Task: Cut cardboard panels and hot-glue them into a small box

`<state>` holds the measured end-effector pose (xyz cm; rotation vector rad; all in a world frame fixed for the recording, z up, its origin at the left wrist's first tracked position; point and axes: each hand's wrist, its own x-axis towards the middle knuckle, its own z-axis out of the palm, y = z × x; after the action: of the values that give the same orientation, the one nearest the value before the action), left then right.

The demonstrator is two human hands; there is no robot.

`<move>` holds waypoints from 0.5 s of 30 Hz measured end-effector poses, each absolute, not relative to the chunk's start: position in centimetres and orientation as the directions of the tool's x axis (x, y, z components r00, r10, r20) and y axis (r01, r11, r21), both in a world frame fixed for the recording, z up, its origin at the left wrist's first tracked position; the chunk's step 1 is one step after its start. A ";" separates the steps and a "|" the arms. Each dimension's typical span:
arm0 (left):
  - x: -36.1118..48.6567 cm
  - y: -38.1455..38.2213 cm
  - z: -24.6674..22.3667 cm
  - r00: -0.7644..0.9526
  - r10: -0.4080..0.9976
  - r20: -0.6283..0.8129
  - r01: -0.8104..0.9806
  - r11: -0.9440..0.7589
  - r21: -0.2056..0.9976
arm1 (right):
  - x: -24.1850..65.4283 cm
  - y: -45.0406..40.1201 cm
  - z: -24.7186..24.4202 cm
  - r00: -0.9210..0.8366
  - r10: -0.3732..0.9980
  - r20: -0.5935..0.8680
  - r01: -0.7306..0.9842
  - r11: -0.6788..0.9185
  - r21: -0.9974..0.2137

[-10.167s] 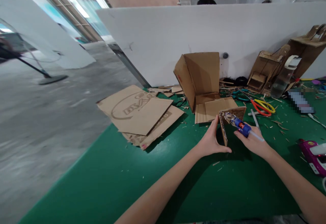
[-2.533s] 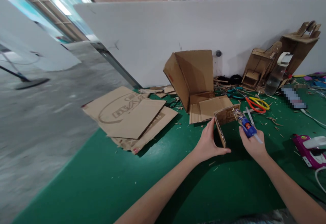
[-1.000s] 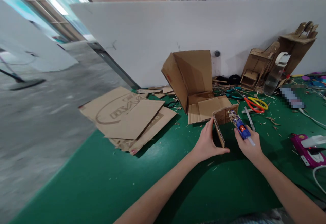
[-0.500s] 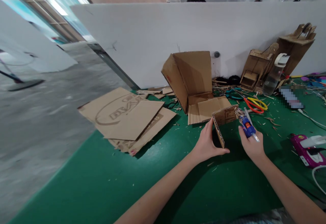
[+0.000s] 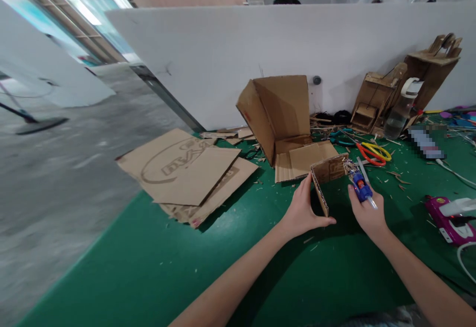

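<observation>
My left hand (image 5: 303, 208) grips an angled piece of cardboard (image 5: 330, 170) by its near panel, thumb below and fingers along the side. In my right hand (image 5: 370, 214) is a blue glue gun (image 5: 360, 185), its tip close to the far right end of that cardboard. Whether the tip touches the edge I cannot tell. Just behind them stands a larger folded cardboard form (image 5: 284, 106) with two upright walls and a flat base. Left of my hands lie stacked flat cardboard sheets (image 5: 178, 168).
Scissors with red and yellow handles (image 5: 375, 153) lie beyond my right hand. Further right are a water bottle (image 5: 399, 111), a phone (image 5: 426, 141), and a magenta power strip (image 5: 451, 220) with cables. Wooden models (image 5: 375, 98) lean near the white partition (image 5: 208, 59). Scraps litter the green table (image 5: 238, 262).
Both hands, the cardboard and the glue gun hold nearly the same positions. The whole view has shifted very slightly.
</observation>
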<state>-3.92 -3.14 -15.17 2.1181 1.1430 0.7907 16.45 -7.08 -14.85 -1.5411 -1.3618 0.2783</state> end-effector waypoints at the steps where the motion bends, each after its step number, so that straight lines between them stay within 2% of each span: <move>1: -3.9 -3.1 -15.1 0.452 0.866 0.213 0.508 -0.447 0.736 | 16.5 -7.1 -14.8 0.345 0.835 0.429 0.609 0.148 -0.779; 7: -3.9 -3.2 -15.1 0.445 0.876 0.184 0.525 -0.422 0.739 | 16.6 -6.9 -15.0 0.407 0.805 0.431 0.599 0.121 -0.791; 15: -3.9 -3.2 -15.1 0.446 0.878 0.175 0.541 -0.420 0.729 | 16.4 -7.1 -15.1 0.298 0.863 0.409 0.572 0.181 -0.800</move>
<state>-3.89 -3.16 -15.12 2.1089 1.1828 0.7405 16.41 -7.08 -15.07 -1.5020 -1.3853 0.3432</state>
